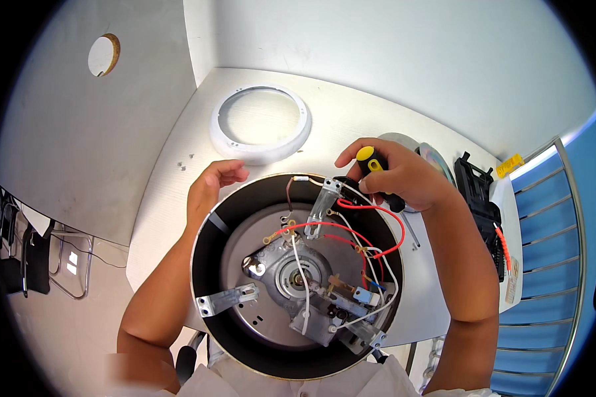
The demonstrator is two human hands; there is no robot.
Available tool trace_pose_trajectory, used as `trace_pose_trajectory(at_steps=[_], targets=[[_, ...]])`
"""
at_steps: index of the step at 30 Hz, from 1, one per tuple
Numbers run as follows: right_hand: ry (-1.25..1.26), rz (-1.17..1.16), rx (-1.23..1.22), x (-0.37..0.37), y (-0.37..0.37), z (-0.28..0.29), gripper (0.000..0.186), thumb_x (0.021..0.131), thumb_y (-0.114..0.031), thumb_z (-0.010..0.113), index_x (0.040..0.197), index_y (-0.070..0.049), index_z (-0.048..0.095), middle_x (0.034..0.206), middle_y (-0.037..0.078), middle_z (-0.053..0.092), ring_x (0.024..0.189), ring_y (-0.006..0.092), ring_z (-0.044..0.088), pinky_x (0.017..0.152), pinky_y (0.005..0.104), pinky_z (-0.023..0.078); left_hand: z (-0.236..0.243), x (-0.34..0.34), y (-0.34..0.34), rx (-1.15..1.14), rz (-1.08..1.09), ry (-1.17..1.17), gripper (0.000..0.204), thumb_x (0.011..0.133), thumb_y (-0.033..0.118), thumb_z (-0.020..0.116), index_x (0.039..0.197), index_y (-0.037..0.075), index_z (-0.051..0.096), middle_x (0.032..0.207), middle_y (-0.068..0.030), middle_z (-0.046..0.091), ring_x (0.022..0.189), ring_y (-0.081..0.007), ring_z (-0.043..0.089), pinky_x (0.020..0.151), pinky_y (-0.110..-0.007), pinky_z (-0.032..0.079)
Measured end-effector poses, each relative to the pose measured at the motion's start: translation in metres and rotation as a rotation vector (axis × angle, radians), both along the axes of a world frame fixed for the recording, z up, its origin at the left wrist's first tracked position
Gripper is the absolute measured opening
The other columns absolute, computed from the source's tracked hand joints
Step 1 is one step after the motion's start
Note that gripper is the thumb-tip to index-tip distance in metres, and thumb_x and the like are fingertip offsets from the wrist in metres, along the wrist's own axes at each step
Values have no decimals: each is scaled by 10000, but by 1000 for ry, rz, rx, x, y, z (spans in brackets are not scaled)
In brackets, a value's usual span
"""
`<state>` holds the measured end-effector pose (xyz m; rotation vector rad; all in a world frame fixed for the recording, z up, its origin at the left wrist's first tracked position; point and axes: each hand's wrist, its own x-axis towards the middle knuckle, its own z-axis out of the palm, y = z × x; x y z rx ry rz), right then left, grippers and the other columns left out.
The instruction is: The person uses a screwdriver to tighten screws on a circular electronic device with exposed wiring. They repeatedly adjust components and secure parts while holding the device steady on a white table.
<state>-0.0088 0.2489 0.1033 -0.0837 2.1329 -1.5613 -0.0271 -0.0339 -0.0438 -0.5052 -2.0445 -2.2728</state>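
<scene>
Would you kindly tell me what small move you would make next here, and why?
I would probably close the left hand on the open appliance housing to steady it: that hand appears to hold nothing, the right hand has the yellow-and-black screwdriver with its shaft outside the housing, and the housing seems to reach past the near edge of the table.

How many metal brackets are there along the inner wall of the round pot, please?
3: upper bracket, lower-left bracket and lower-right bracket, crowded by other parts. More may be hidden.
</scene>
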Motion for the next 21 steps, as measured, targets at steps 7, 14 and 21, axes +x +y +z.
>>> trace_pose_trajectory(at_steps=[7, 14, 21], targets=[[38, 3, 50, 3, -2, 0, 354, 629, -60, 568, 982, -31, 588, 773, 41, 547, 601, 88, 510, 524, 202, 427, 0, 1, -1, 34, -3, -50, 694, 887, 597, 326, 1101, -26, 545, 984, -105, 583, 946, -182, 521, 891, -312, 388], [38, -20, 45, 1, 0, -5, 382, 607, -47, 570, 988, -37, 591, 791, 34, 542, 671, 89, 507, 609, 196, 422, 7, 5, 2, 51, -31, -60, 691, 883, 603, 330, 1124, -12, 533, 1014, -106, 561, 955, -175, 510, 886, -310, 394], [30, -18, 51, 2, -3, -3, 378, 625, -19, 568, 1001, -42, 586, 803, 36, 534, 696, 95, 499, 625, 204, 418, 3, 4, -1, 67, -44, -40, 680, 891, 592, 326, 1121, -14, 531, 1017, -104, 557, 966, -178, 507, 893, -310, 390]])
